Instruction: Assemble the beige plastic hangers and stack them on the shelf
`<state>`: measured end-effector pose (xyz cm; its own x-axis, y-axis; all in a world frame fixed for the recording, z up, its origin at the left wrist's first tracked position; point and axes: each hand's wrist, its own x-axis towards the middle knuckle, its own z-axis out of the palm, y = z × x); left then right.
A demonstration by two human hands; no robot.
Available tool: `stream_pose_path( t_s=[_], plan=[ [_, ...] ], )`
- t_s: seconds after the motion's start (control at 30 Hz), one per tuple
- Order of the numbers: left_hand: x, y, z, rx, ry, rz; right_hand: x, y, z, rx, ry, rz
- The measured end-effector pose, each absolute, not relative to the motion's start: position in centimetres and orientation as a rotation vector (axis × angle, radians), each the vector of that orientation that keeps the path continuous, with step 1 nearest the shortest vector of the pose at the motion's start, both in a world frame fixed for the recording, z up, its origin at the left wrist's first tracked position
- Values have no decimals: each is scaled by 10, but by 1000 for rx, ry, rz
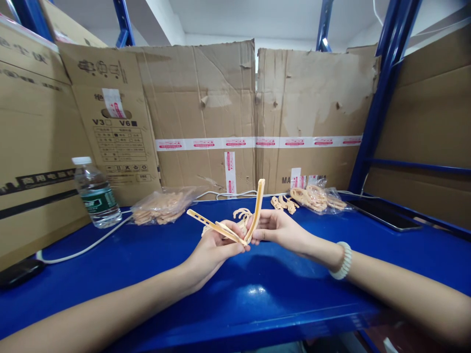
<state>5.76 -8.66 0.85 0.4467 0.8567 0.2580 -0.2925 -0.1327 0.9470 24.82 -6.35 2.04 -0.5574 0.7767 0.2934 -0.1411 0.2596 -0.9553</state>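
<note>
My left hand [217, 247] is closed around a beige slotted strip [200, 218], which slants up to the left. In my right hand [277, 228], the fingers pinch a curved beige strip [256, 208] with a groove along it, standing nearly upright. The lower ends of both strips meet between my fingertips in a V shape; whether they are joined I cannot tell. Just behind my hands lie beige curved toothed pieces [242, 214], partly hidden by my fingers and the strips. Both hands are held above the blue tabletop [265, 299].
At the back left stand a water bottle [96, 193] and a plastic bag of beige pieces [162, 206]. Back right are loose beige pieces [285, 203], another filled bag [318, 197] and a dark phone [384, 214]. A black object [21, 273] lies far left. Cardboard panels [206, 113] wall the back.
</note>
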Motion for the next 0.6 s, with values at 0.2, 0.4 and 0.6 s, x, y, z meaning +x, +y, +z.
stream_pose_path(
  t_s=[0.2,0.4,0.6],
  plan=[
    [59,-88,9,1340,553,1099,248,-63,19,-585,-1701,1448],
    [58,-88,10,1344,676,1117,248,-68,22,-595,-1700,1421],
    [56,-88,8,1444,769,1131,248,-71,23,-641,-1726,1344]
  ],
)
